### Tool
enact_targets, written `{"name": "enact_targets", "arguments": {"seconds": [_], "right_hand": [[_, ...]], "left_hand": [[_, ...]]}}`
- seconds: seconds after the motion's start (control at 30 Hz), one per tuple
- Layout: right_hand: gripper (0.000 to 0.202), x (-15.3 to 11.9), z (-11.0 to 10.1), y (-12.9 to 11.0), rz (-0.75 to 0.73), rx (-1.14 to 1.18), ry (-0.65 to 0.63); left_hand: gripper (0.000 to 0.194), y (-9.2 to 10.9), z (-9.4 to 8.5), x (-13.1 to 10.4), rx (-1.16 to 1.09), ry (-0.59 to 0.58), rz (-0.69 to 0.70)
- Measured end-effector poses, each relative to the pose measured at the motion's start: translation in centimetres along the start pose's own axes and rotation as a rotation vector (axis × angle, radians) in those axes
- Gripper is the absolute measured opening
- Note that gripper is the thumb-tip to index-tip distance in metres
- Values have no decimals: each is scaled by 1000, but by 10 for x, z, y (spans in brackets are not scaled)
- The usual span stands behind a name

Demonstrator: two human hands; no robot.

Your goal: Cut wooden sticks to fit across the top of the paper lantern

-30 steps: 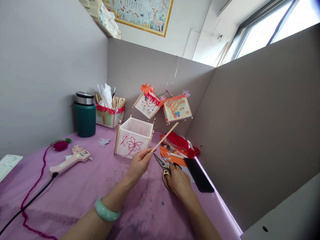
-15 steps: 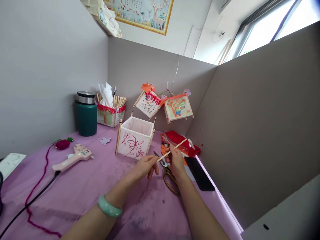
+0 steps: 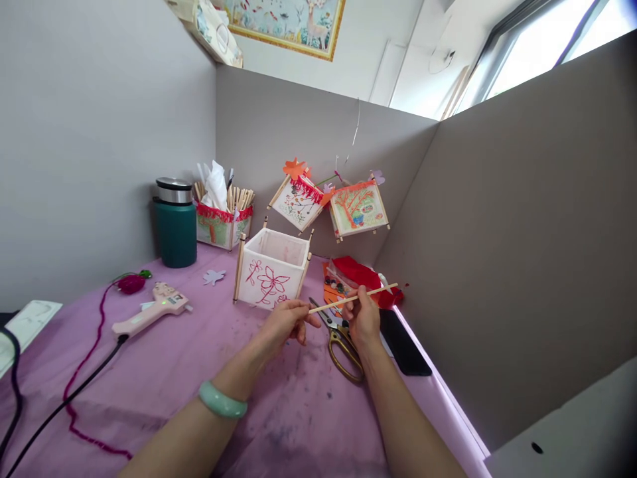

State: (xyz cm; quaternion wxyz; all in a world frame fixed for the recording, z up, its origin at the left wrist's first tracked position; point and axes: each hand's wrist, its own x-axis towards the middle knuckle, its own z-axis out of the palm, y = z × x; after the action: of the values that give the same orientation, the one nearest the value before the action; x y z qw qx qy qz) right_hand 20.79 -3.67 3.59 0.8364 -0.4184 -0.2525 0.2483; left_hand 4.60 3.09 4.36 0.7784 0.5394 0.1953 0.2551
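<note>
A wooden stick (image 3: pixel 329 306) is held above the table (image 3: pixel 209 352), toward the right edge. It runs nearly sideways, its free end pointing to that edge. It is pinched at the left end by the left hand (image 3: pixel 284 325), past the middle by the right hand (image 3: pixel 365 318). Marks on the glue gun (image 3: pixel 149 318) can't be read.

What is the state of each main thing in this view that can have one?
Wooden stick: held between both hands
Left hand: pinching the stick's left end
Right hand: pinching it near the middle
Scissors: lying, blade opening unclear
White box: upright, open-topped
Glue gun: lying, green light on
Flask: upright, lid on
Yarn: partly unwound
Painted lanterns: tilted
</note>
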Motion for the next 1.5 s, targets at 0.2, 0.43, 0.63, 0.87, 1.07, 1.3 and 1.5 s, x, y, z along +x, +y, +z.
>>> {"name": "enact_targets", "arguments": {"seconds": [0.2, 0.43, 0.63, 0.87, 1.07, 1.3, 1.5], "right_hand": [[26, 1, 1, -1, -40, -8, -58], [26, -2, 1, -1, -75, 1, -170], [26, -8, 1, 5, -30, -116, -328], [29, -11, 3, 6, -21, -177, -287], [36, -14, 3, 2, 56, -181, -297], [37, -16, 5, 2, 64, -189, -337], [36, -17, 6, 1, 90, -169, -339]], "left_hand": [[23, 3, -3, 1, -15, 226, 126], [26, 3, -5, 4, 142, 416, 238], [28, 0, -4, 1, 821, 331, 355], [30, 0, 0, -4, 425, -150, -8], [24, -2, 0, -7, 400, -239, -38], [19, -2, 0, -7, 397, -267, -75], [20, -3, -2, -7, 375, -307, -70]]}}
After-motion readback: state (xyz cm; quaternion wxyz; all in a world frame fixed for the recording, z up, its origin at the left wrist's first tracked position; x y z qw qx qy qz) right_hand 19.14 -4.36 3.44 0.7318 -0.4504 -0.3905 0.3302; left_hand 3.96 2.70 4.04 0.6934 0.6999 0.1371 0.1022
